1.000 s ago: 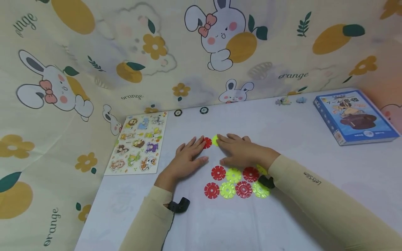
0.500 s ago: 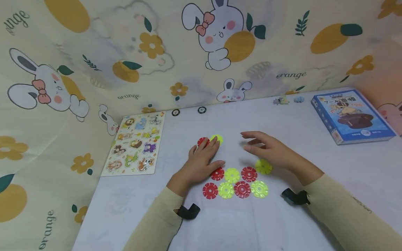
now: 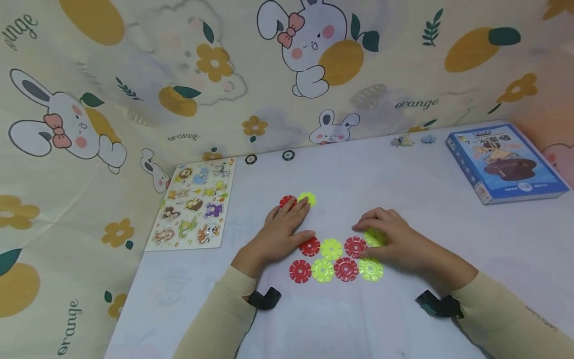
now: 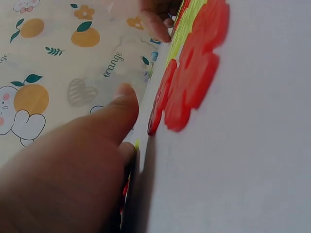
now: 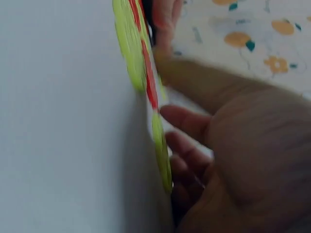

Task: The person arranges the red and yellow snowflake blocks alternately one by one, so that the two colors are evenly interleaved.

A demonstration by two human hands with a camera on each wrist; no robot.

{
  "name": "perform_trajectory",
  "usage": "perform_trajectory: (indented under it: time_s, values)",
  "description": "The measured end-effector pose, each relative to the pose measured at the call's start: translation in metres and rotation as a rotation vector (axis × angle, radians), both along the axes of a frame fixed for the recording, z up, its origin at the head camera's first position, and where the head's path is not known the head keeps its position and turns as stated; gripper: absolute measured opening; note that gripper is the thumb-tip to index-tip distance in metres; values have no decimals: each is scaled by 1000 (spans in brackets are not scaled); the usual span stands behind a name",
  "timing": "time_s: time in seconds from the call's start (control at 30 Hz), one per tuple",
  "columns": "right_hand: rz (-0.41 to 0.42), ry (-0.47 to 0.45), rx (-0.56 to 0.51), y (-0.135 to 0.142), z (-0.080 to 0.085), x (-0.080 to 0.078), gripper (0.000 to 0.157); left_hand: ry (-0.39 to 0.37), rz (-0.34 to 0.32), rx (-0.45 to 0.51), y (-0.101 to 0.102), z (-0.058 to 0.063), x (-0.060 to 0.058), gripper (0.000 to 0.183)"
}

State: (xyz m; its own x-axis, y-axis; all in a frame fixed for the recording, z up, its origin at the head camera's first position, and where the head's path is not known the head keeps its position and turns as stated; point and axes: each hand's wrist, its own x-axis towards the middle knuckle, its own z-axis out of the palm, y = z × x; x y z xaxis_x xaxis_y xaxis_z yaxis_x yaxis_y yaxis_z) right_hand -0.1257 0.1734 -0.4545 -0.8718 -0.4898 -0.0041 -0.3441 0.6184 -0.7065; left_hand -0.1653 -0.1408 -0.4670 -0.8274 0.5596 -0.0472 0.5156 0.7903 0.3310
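Red and yellow-green notched plastic discs lie flat on the white tabletop. At the back, my left hand (image 3: 279,234) rests with spread, straight fingers on a red disc (image 3: 286,201) and a yellow-green disc (image 3: 309,198); its thumb reaches the left red disc (image 3: 310,248) of the middle row. My right hand (image 3: 396,239) is over that row's right end, fingers bent and thumb apart, around a red disc (image 3: 354,246) and a partly covered yellow-green disc (image 3: 373,236). In the right wrist view its fingers (image 5: 187,121) sit beside the disc edges; firm contact is unclear.
A front row of discs runs from a red one (image 3: 300,271) to a yellow-green one (image 3: 370,269). An animal puzzle board (image 3: 193,204) lies left, a blue box (image 3: 506,164) right. Two small black rings (image 3: 288,155) and small figures (image 3: 402,141) line the back edge.
My right hand has left the back discs, moved right and come down over the middle row's right end. The left hand has shifted slightly right onto the back yellow-green disc.
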Motion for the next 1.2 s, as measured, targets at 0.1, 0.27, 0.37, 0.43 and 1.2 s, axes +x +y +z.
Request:
perform_trajectory:
  time_s: [0.1,0.27,0.37,0.43,1.2]
  values:
    - [-20,41,20,-6,1,2,37,-14,-4,19,-3,1,-1,78]
    - [-17,36,29,-13,4,4,29,-15,8,22,-10,1,-2,75]
    - [2,47,77,-17,6,3,37,-9,7,19,-14,1,-3,72]
    - [11,57,104,-18,8,3,41,-3,1,20,-17,0,-5,70]
    - [-280,-300,-119,-57,20,-76,27,13,12,21,-19,-2,-5,63]
